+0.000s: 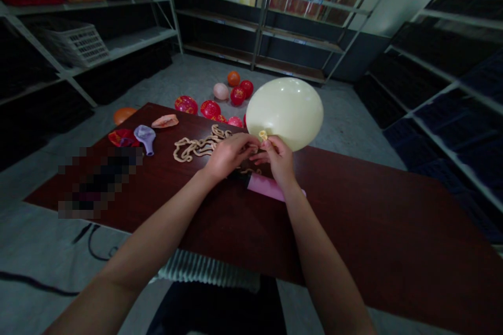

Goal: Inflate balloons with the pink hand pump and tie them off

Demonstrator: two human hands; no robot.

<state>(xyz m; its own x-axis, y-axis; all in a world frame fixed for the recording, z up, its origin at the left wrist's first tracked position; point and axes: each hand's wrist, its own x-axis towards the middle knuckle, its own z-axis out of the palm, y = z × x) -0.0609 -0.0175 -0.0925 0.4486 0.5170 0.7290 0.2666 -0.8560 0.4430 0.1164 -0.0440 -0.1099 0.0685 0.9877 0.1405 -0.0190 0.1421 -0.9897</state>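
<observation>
A large pale yellow balloon, blown up, stands over the far side of the dark red table. Its neck is pinched by my right hand, with the rolled lip poking up above the fingertips. My left hand is beside the neck, fingers bent towards it; whether they hold anything is hidden. Behind and left of that hand lies a loose heap of beige cord. Below my hands rests a pink cylindrical pump with a dark end, partly covered by my right wrist.
Uninflated balloons, purple, red and orange-pink, lie at the table's left, near a blurred-out dark object. Several inflated balloons rest on the floor beyond. Metal shelves surround the area. A black cable runs along the floor.
</observation>
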